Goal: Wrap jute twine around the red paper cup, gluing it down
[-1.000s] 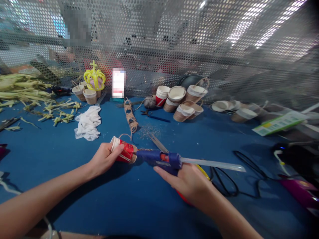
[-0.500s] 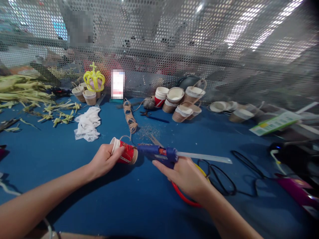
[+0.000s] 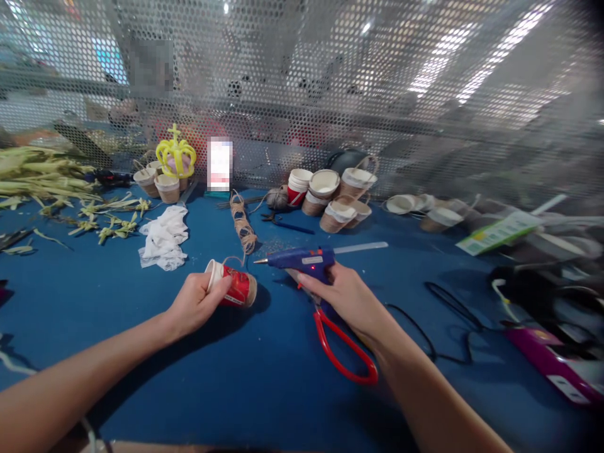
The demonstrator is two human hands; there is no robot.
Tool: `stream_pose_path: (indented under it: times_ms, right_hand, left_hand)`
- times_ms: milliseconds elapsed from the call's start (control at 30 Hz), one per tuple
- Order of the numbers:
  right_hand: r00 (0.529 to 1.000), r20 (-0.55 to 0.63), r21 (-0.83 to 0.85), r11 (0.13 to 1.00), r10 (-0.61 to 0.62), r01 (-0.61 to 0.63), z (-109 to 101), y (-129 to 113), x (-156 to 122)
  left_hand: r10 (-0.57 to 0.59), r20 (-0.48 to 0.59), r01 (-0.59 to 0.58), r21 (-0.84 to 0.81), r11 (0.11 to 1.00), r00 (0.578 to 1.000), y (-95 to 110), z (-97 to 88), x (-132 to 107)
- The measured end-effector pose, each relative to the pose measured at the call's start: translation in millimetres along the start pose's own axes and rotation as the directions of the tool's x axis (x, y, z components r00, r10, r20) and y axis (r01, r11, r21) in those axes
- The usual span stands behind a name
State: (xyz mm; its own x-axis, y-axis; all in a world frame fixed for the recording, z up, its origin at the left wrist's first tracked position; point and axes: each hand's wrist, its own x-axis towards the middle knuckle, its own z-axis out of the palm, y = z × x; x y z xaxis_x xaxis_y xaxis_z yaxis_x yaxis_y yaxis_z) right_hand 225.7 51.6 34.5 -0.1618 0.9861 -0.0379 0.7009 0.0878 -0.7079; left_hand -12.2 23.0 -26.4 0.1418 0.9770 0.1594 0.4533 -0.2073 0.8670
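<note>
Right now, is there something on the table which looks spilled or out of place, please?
Yes, two things. Small crumbs lie scattered on the blue table behind the glue gun, like spilled waste. Red-handled scissors lie partly hidden below the right grip, seemingly in the way.

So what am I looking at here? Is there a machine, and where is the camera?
There is no machine arm: these are one person's bare hands, seen from a camera worn on that person's head, looking forward and down. The left hand holds a red paper cup tipped on its side. The right hand grips a blue glue gun, its tip apart from the cup. On the blue table are red-handled scissors, a bundle of twine, a crumpled white cloth and more cups.
</note>
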Motion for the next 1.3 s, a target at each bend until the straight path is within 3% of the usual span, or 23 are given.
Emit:
stream_pose_path:
  times_ms: [133, 333, 600, 833, 933, 1033, 1133, 1300]
  right_hand:
    - [0.991, -0.041, -0.090, 0.988, 0.124, -0.128, 0.5, 8.5, 18.1]
    - [0.978, -0.048, -0.152, 0.967, 0.201, -0.206, 4.7, 29.4, 50.7]
    - [0.970, -0.110, -0.366, 0.898, 0.218, -0.244, 8.4, 46.7, 84.8]
    - [0.963, -0.207, -0.419, 0.874, 0.173, -0.247, 10.8, 37.0, 81.0]
    - [0.972, -0.232, -0.422, 0.895, 0.047, -0.144, 11.5, 15.1, 64.6]
    - [0.986, -0.058, -0.364, 0.923, -0.156, 0.125, 19.8, -14.3, 42.0]
    - [0.940, 0.121, -0.246, 0.907, -0.320, 0.341, 33.9, -37.4, 24.2]
    - [0.866, 0.199, -0.122, 0.865, -0.459, 0.487, 53.2, -49.3, 19.9]
  left_hand:
    - [0.000, -0.003, 0.000, -0.033, 0.999, 1.000, 1.0, -1.7, -0.3]
    - [-0.012, -0.044, 0.009, -0.067, 0.998, 0.999, 3.4, -4.3, -0.1]
    - [-0.037, -0.045, 0.032, -0.103, 0.994, 0.998, 2.2, -3.3, -1.3]
    - [-0.039, -0.019, 0.037, -0.094, 0.995, 0.999, 1.6, -3.4, -2.1]
    - [-0.030, -0.006, 0.030, -0.083, 0.996, 1.000, 1.6, -3.9, -1.8]
    - [-0.004, 0.018, 0.005, -0.073, 0.997, 1.000, 1.4, -4.0, -1.3]
    - [0.065, 0.008, -0.065, -0.011, 0.998, 0.998, 2.0, -4.1, -1.5]
    - [0.198, 0.025, -0.200, 0.120, 0.972, 0.980, 6.3, -3.7, -2.9]
